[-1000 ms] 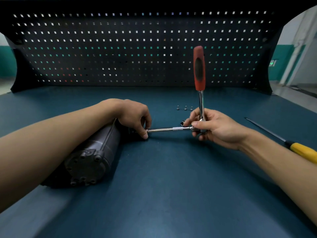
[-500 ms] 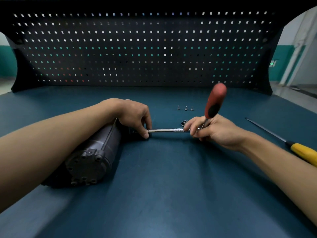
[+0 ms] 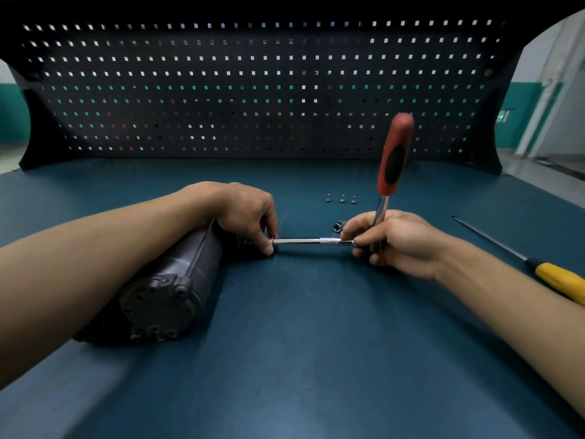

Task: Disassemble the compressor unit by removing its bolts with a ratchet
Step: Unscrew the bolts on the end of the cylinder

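Observation:
A dark cylindrical compressor unit [image 3: 172, 286] lies on its side at the left of the blue bench, its bolted end cap facing me. My left hand [image 3: 245, 213] rests over its far end and pinches the tip of a chrome extension bar [image 3: 311, 241] where it meets the unit. My right hand [image 3: 394, 240] grips the ratchet head at the bar's other end. The ratchet's red handle [image 3: 395, 155] stands nearly upright, tilted slightly right. Three removed bolts [image 3: 342, 199] stand in a row behind the bar.
A loose socket [image 3: 338, 225] lies just behind my right fingers. A yellow-handled screwdriver [image 3: 557, 277] lies at the right of the bench [image 3: 316, 359]. A black pegboard [image 3: 253, 90] closes off the back.
The ratchet handle swung down toward the right and has come back up to nearly upright. My left hand and the compressor stayed in place.

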